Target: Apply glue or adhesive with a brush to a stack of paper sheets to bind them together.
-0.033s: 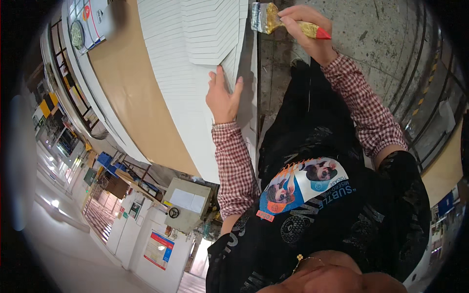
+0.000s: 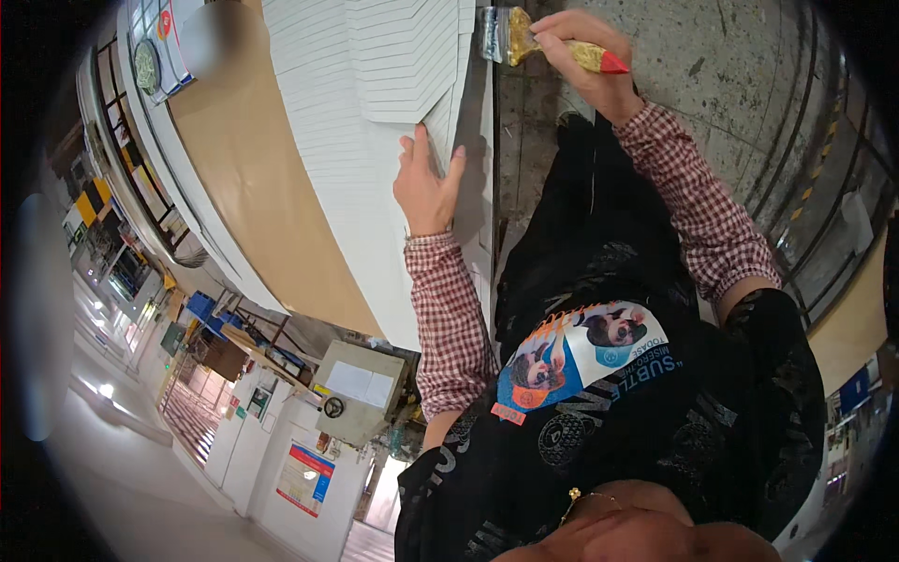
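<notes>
White paper sheets (image 2: 323,103) lie overlapped in fanned, stepped layers on the table, their edges showing as many thin lines. My left hand (image 2: 429,192) rests on the sheets with its fingers spread, the fingertips at the lower edge of the upper stack (image 2: 403,66). In my right hand (image 2: 599,66) is a flat paintbrush (image 2: 518,36) with a yellowish, stained handle and a red end. The fingers pinch the handle near the ferrule. Its bristles, whitish and coated, point left at the table's right edge, beside the sheets. Whether they touch anything I cannot tell.
A tan board (image 2: 253,178) spans the table left of the sheets. At the far left stands a white package (image 2: 187,47) beside a round greenish object (image 2: 147,66). A grey machine with a handwheel (image 2: 333,408) stands beyond the near end. Concrete floor (image 2: 712,56) lies right.
My right hand and the paintbrush have shifted very slightly left. The left hand and the sheets look almost the same.
</notes>
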A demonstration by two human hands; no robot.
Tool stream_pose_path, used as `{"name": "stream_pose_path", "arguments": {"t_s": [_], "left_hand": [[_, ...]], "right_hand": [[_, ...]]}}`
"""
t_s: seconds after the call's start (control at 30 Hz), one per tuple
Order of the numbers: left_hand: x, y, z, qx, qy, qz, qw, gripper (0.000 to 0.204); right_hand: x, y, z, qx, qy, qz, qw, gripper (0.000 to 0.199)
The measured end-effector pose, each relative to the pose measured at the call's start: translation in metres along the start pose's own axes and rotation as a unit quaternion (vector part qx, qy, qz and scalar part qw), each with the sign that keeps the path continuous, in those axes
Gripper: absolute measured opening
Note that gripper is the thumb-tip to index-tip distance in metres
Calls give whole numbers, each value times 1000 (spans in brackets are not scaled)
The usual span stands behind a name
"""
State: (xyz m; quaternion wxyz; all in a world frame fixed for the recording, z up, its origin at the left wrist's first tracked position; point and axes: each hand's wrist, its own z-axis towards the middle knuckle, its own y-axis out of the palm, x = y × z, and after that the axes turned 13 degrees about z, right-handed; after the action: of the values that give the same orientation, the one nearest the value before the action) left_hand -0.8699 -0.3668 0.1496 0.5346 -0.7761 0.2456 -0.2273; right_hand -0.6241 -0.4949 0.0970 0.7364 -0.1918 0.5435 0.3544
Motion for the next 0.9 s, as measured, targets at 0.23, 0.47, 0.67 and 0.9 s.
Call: {"name": "stream_pose_path", "arguments": {"t_s": [0.23,0.47,0.67,0.9], "left_hand": [[8,-7,13,-10,9,13,1000,67],[17,7,22,25,30,69,997,74],[20,33,18,50,-48,134,989,91],[-9,82,5,120,-124,142,975,113]], "right_hand": [[-10,-4,-3,-8,21,-6,1000,3],[1,0,-10,-13,11,-12,1000,6],[-26,-9,-24,88,207,236,945,19],[-14,-37,-21,85,299,266,912,17]]}}
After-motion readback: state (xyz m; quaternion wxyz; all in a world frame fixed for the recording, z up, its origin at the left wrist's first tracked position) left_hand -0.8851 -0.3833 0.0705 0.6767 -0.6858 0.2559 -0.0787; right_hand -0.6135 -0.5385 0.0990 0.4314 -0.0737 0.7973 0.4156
